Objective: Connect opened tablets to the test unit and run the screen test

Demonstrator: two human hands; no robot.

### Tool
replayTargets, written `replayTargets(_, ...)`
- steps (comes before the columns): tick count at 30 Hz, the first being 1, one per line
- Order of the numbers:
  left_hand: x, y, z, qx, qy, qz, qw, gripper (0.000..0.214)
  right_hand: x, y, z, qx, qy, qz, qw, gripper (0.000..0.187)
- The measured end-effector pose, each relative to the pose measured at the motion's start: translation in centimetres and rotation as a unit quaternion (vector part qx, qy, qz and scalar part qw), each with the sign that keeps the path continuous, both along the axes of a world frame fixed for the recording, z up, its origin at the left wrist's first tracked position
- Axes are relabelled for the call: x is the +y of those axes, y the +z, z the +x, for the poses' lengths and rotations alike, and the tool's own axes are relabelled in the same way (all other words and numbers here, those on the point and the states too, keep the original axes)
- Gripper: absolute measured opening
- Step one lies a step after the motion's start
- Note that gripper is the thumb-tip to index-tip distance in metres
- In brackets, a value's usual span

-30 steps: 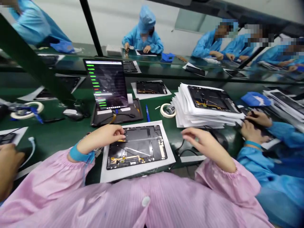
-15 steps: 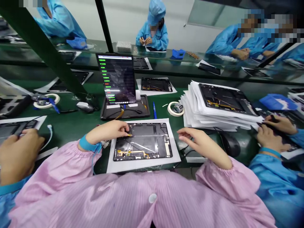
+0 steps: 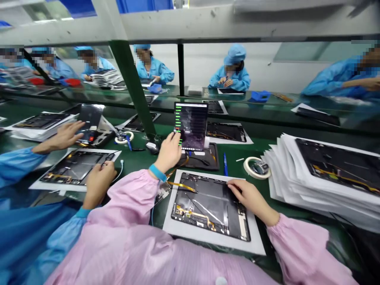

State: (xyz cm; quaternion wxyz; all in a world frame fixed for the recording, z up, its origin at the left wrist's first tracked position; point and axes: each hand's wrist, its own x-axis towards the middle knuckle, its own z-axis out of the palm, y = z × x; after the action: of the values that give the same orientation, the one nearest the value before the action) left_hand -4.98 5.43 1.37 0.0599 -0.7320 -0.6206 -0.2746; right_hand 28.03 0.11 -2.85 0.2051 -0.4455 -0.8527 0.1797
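Observation:
An opened tablet chassis (image 3: 208,204) lies on a white sheet (image 3: 190,233) in front of me, a yellow flex cable (image 3: 181,184) leading from its upper left corner. My left hand (image 3: 169,151) reaches forward and touches the lower left of a lit upright tablet screen (image 3: 191,124) that stands in a black tray (image 3: 209,158); its fingers are curled at the screen's edge. My right hand (image 3: 245,194) rests with fingers spread on the chassis's upper right edge, holding nothing.
A tall stack of white sheets topped by another chassis (image 3: 332,170) fills the right. A tape roll (image 3: 257,166) and a blue pen (image 3: 225,163) lie behind my sheet. A co-worker's hands (image 3: 97,182) work on a chassis at left. Several people in blue sit across the table.
The view swung up and left. My left hand left the chassis's upper left corner and reached to the upright screen. My right hand moved from the table onto the chassis's right edge.

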Motion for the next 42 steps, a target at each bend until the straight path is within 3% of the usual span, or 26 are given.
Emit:
replayTargets(5, 1.9, -2.7, 1.1, 0.057, -0.008, 0.011, 0.998, 0.054, 0.2, -1.3, 0.3, 0.01, 0.006, -0.007, 1.0, 0.024)
replayTargets(9, 2.5, -2.3, 1.4, 0.071, -0.014, -0.003, 0.997, 0.05, 0.2, -0.9, 0.5, 0.021, -0.003, -0.019, 1.0, 0.024)
replayTargets(11, 1.6, -1.3, 2.2, 0.065, -0.001, -0.016, 0.998, 0.052, 0.1, -0.9, 0.5, 0.026, -0.004, -0.024, 0.999, 0.024)
replayTargets(14, -1.5, 0.5, 4.8, 0.056, -0.001, -0.051, 0.997, 0.053, 0.3, -1.2, 0.4, 0.031, -0.005, -0.032, 0.999, 0.025)
replayTargets(17, -5.0, 1.4, 8.4, 0.067, -0.117, -0.119, 0.984, 0.039, 0.6, -0.8, 0.5, 0.026, 0.006, -0.035, 0.999, 0.025)
replayTargets(20, -6.5, 0.5, 11.2, 0.063, -0.186, -0.175, 0.965, 0.025, -0.1, 1.5, 1.5, 0.038, -0.007, 0.03, 0.999, 0.024)
replayTargets(23, -6.0, -1.4, 12.3, 0.061, -0.188, -0.171, 0.965, 0.02, -2.8, 5.6, 3.4, 0.072, -0.09, 0.155, 0.981, 0.02)
replayTargets(26, -5.1, -3.3, 12.3, 0.062, -0.178, -0.158, 0.969, 0.019, -6.6, 9.1, 5.3, 0.081, -0.157, 0.203, 0.963, 0.017)
replayTargets(29, -4.8, -4.4, 12.0, 0.066, -0.185, -0.159, 0.968, 0.021, -9.1, 9.9, 6.6, 0.029, -0.122, 0.127, 0.984, 0.019)
replayTargets(31, -4.9, -4.8, 11.9, 0.07, -0.193, -0.156, 0.966, 0.021, -9.6, 8.8, 7.2, -0.031, -0.096, 0.016, 0.995, 0.024)
replayTargets(34, -4.9, -5.2, 11.8, 0.067, -0.202, -0.152, 0.965, 0.018, -9.5, 6.1, 7.8, -0.097, -0.111, -0.111, 0.983, 0.023)
replayTargets(37, -4.8, -5.4, 11.8, 0.049, -0.2, -0.164, 0.965, 0.015, -9.9, 4.1, 7.5, -0.098, -0.107, -0.138, 0.98, 0.012)
replayTargets(39, -4.8, -5.5, 11.9, 0.042, -0.196, -0.173, 0.964, 0.016, -10.7, 3.5, 6.8, -0.079, -0.061, -0.153, 0.983, 0.006)
replayTargets(42, -4.6, -5.6, 12.2, 0.06, -0.203, -0.175, 0.962, 0.019, -12.3, 2.9, 5.6, -0.072, 0.009, -0.18, 0.981, 0.017)
